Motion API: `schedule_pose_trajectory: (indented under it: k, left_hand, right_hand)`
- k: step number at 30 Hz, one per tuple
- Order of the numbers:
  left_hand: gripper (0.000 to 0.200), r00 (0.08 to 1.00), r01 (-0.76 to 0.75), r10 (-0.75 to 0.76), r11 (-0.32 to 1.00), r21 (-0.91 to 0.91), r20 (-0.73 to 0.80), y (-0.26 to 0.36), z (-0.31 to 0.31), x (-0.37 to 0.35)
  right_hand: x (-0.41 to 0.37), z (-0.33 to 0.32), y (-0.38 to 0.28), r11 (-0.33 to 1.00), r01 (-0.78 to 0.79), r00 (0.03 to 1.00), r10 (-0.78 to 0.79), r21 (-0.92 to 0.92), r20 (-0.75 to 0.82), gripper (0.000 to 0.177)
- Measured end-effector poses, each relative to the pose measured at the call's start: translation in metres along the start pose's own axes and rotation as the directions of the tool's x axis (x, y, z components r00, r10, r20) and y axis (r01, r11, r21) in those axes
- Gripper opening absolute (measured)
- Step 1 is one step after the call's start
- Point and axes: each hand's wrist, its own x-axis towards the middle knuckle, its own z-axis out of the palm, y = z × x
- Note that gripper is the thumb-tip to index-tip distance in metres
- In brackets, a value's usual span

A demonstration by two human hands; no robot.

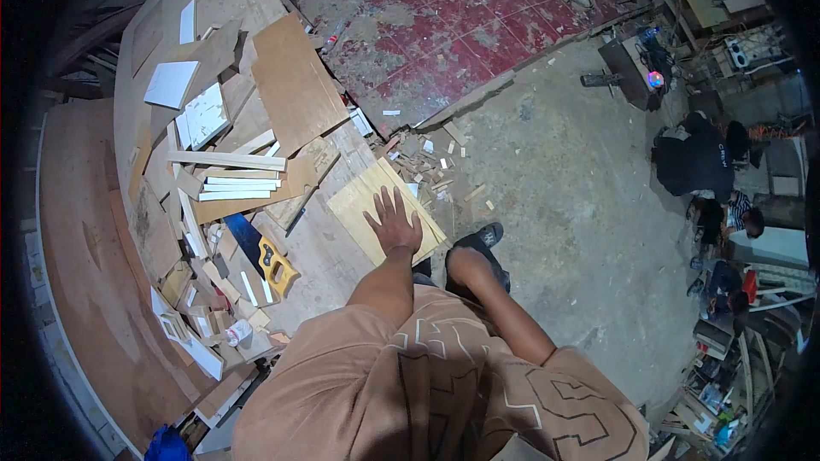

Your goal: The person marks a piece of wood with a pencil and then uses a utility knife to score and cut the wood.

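My left hand (395, 224) lies flat on a pale plywood piece (354, 205) at the workbench edge, its fingers spread. My right hand (468, 266) is lower and to the right, beyond the bench edge near a dark sandal (490, 234); its fingers are hidden from view. A second thin sheet edge shows under the pale plywood on its right side. To the left on the bench rests a handsaw (277, 270) with a yellow handle and blue blade. A brown board (295, 85) lies farther up the bench.
White-edged wood strips (239, 185) and offcuts crowd the bench's left part. Wood scraps (434, 172) litter the concrete floor beside it. Several people (696, 154) are at the far right, near piled material. A white bottle (238, 332) stands lower left.
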Motion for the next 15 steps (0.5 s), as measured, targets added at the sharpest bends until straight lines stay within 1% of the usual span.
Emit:
schedule_pose_trajectory:
  k: [2, 4, 6, 8, 9, 11, 12, 14, 15]
  left_hand:
    - [0.075, 1.000, 0.001, -0.001, 1.000, -0.007, -0.012, 0.000, 0.000, -0.002]
    - [0.074, 1.000, 0.000, 0.000, 1.000, -0.009, -0.029, -0.001, 0.002, 0.000]
    - [0.074, 1.000, -0.010, 0.009, 1.000, -0.026, -0.030, -0.002, 0.005, 0.000]
    - [0.074, 1.000, -0.011, 0.010, 1.000, -0.011, -0.023, -0.002, 0.006, -0.001]
    - [0.074, 1.000, -0.005, 0.005, 1.000, 0.001, -0.023, -0.001, 0.006, -0.001]
    - [0.074, 1.000, 0.001, -0.001, 1.000, -0.004, -0.016, 0.000, 0.003, -0.001]
    - [0.074, 1.000, -0.004, 0.004, 1.000, -0.004, -0.012, -0.001, 0.002, 0.000]
    - [0.074, 1.000, -0.008, 0.008, 1.000, -0.001, -0.024, -0.002, 0.001, 0.001]
    - [0.074, 0.999, -0.007, 0.007, 1.000, -0.004, -0.031, -0.001, 0.002, -0.001]
  right_hand:
    - [0.027, 0.010, -0.011, 1.000, 0.012, 1.000, -0.012, 0.020, -0.009, 0.028]
    - [0.032, 0.018, -0.021, 0.989, -0.033, 0.968, 0.067, 0.143, -0.240, 0.028]
    - [0.004, 0.019, -0.008, 0.988, -0.057, 0.984, 0.079, 0.141, -0.160, 0.027]
    - [-0.050, 0.002, 0.003, 0.997, -0.061, 0.997, 0.063, 0.043, -0.045, 0.028]
    - [-0.072, -0.015, -0.002, 0.997, -0.062, 0.997, 0.063, 0.038, -0.045, 0.028]
    - [-0.101, -0.038, -0.012, 0.991, -0.128, 0.991, 0.128, -0.031, 0.030, 0.026]
    - [-0.086, -0.032, -0.008, 0.996, -0.088, 0.996, 0.088, 0.012, 0.011, 0.025]
    - [-0.023, -0.009, -0.009, 0.999, -0.019, 1.000, 0.020, 0.026, -0.013, 0.025]
    - [0.015, 0.005, -0.012, 0.998, -0.027, 0.997, 0.030, 0.059, -0.067, 0.026]
